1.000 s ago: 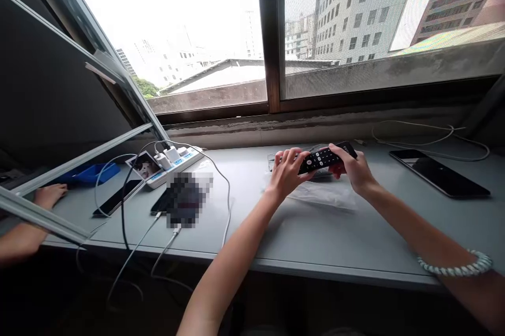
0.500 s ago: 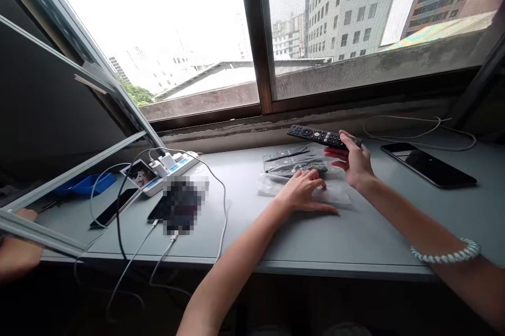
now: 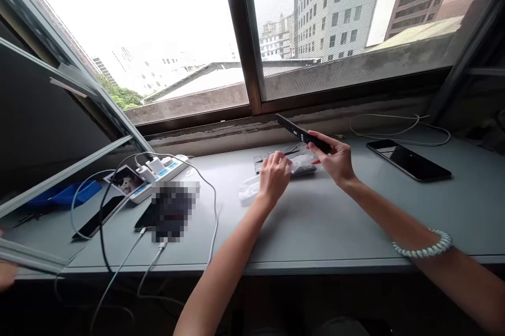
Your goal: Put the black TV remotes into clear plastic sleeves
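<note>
A black remote control (image 3: 294, 128) is held in my right hand (image 3: 337, 161), tilted above the desk with its far end raised toward the window. My left hand (image 3: 274, 177) is closed on a clear plastic bag (image 3: 249, 191), part of which hangs to its left and part stretches over toward my right hand. Beneath and behind the hands lie other dark remotes in clear sleeves; one bagged remote (image 3: 304, 170) shows to the right of my left hand. My fingers partly hide the rest of that pile.
To the right lies a large black phone (image 3: 410, 160), a white cable (image 3: 445, 139) behind it. On the left are a power strip (image 3: 173, 168) with chargers, a pixelated dark device (image 3: 173, 210), another phone (image 3: 98, 220), loose cables and a blue tray (image 3: 74, 194). A metal frame (image 3: 98, 157) crosses the left side.
My left hand has gone from resting spread over the bagged remotes to gripping and lifting the plastic bag. The remote in my right hand has tilted, showing its face edge-on.
</note>
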Tool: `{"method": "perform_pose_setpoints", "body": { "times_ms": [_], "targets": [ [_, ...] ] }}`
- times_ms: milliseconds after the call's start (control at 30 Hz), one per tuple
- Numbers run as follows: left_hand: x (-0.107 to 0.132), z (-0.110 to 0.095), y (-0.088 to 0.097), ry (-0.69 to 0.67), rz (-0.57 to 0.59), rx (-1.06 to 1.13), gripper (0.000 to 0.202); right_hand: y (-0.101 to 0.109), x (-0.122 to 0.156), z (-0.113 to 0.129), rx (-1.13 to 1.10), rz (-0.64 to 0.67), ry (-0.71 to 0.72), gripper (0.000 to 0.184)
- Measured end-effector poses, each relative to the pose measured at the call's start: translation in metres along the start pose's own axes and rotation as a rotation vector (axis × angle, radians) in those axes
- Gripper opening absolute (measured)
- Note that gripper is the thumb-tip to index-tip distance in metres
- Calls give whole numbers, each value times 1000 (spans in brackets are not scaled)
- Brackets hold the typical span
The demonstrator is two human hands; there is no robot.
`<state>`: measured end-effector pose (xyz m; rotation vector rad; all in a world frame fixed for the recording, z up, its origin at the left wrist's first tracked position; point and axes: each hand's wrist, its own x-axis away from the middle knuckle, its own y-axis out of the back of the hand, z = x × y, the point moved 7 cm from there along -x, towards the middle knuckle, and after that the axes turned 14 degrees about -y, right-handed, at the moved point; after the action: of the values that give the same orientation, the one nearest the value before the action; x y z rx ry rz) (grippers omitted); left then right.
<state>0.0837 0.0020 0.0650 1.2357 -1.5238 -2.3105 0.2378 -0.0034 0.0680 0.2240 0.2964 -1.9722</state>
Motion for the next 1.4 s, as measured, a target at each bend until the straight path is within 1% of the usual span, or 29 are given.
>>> {"method": "perform_pose_setpoints", "body": {
  "times_ms": [100, 167, 233, 300, 367, 467, 567, 667, 733, 833, 1000, 1133, 1200, 1267, 1333, 1400],
  "targets": [
    [3, 17, 11, 92, -104, -33, 12, 2, 4, 11, 124, -21, 199, 31],
    [6, 27, 12, 144, -120, -39, 14, 4, 9, 21, 236, -47, 351, 25],
    [9, 35, 8, 188, -105, -13, 22, 5, 14, 30, 385, -82, 484, 28],
    [11, 40, 1, 218, -71, 31, 32, 5, 18, 35, 534, -90, 572, 35],
    [13, 44, -6, 240, -29, 61, 37, 2, 20, 36, 642, -60, 618, 42],
    [16, 46, -14, 269, 41, 71, 36, 0, 22, 34, 719, -30, 648, 47],
    [17, 44, -18, 276, 83, 90, 39, 1, 22, 32, 720, -56, 682, 48],
    [16, 38, -20, 229, 89, 123, 45, 5, 21, 32, 692, -104, 716, 48],
    [15, 33, -21, 178, 100, 126, 45, 8, 20, 33, 688, -141, 711, 48],
    [14, 29, -21, 132, 118, 109, 40, 11, 18, 35, 702, -166, 678, 45],
    [14, 31, -21, 148, 87, 100, 37, 14, 13, 31, 698, -162, 634, 43],
    [15, 34, -21, 175, 74, 111, 36, 19, 12, 31, 556, -191, 613, 37],
    [16, 36, -20, 184, 66, 117, 36, 20, 11, 30, 474, -206, 534, 28],
    [17, 37, -19, 182, 60, 117, 34, 22, 9, 28, 358, -233, 393, 21],
    [17, 37, -18, 177, 56, 112, 32, 25, 7, 23, 204, -257, 227, 28],
    [17, 36, -18, 170, 55, 106, 30, 28, 3, 16, 53, -275, 92, 34]
  ]
}}
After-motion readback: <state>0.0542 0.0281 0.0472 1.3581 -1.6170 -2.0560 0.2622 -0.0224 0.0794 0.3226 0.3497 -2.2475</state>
